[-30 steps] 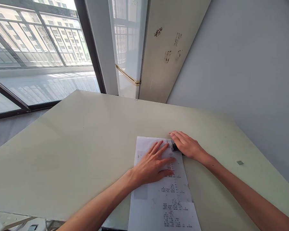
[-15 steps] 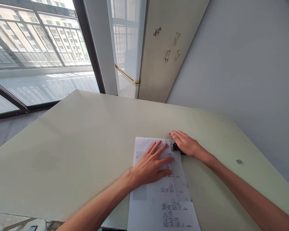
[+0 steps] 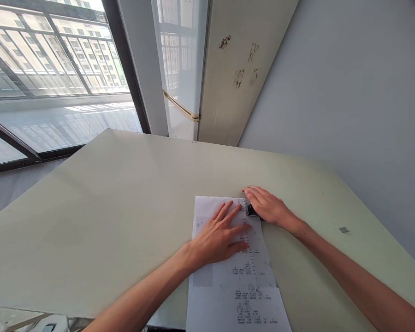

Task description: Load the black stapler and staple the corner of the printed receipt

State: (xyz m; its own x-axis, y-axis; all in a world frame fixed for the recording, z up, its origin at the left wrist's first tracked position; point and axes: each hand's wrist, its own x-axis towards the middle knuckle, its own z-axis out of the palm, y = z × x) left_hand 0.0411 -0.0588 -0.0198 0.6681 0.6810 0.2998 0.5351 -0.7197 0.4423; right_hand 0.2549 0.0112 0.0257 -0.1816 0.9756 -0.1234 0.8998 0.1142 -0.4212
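Observation:
Printed paper sheets (image 3: 224,299) lie on the table, running down past the bottom of the view. My left hand (image 3: 216,235) rests flat on their upper part with fingers spread. At the top right corner of the paper is a small black tool (image 3: 251,210) that looks like a stapler, its front end over the paper's edge. My right hand (image 3: 266,205) is closed over it from above and hides most of it. A dark strip of its base shows below the palm.
The pale table (image 3: 124,207) extends far to the left and back. A small grey square (image 3: 344,229) lies on its right side. Behind stand a fridge (image 3: 183,69) and a grey wall (image 3: 349,92); a glass sliding door (image 3: 58,69) is at left.
The paper has shifted very slightly to the right, most visibly at its near end. Both hands keep nearly the same place and pose.

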